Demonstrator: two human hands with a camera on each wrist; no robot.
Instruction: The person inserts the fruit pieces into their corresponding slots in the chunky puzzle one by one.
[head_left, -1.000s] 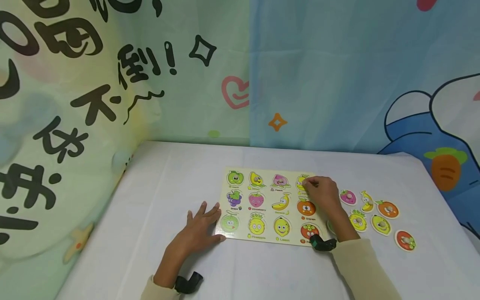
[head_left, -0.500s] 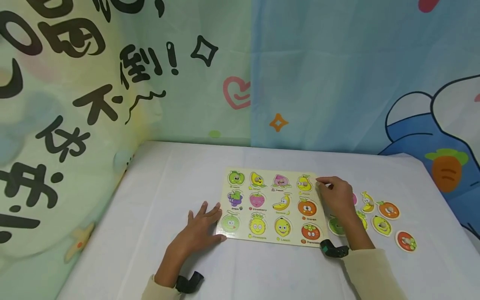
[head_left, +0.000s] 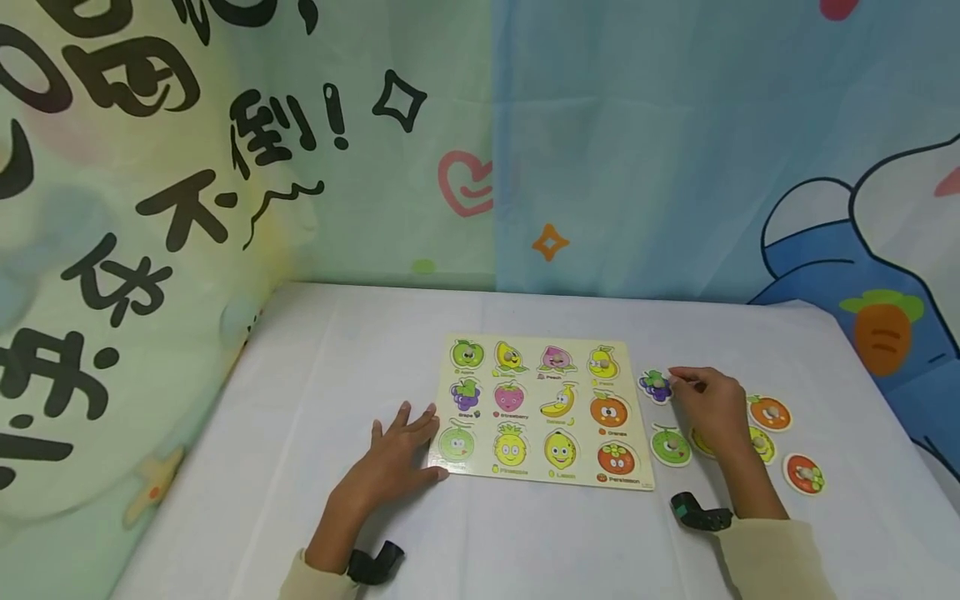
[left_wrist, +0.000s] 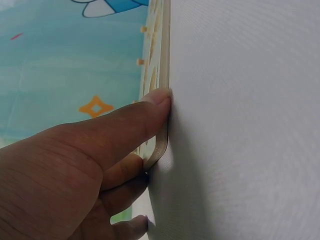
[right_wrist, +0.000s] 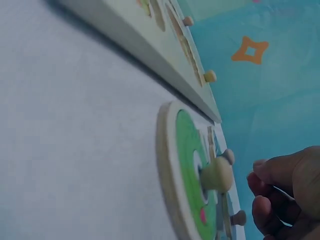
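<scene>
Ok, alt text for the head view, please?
A person's right hand is beside a loose grape piece, with other fruit pieces nearby. The left hand touches the left side of a fruit picture board on a white-covered table, before a printed backdrop.

The right hand [head_left: 712, 408] is moved off the puzzle board [head_left: 536, 454] and is now brought beside the loose grape piece [head_left: 656, 386].
One second ago its fingers are seen over the pear piece [head_left: 603, 362], and half a second ago at the board's upper right edge; now the pear piece is left uncovered. By this shift the grape piece is revealed, and the melon piece [head_left: 671, 447] is shown whole, while the loose strawberry and banana pieces become hidden and the loose lemon piece [head_left: 763, 447] is partly covered. The black wrist camera [head_left: 701, 512] is carried to the right too.
</scene>
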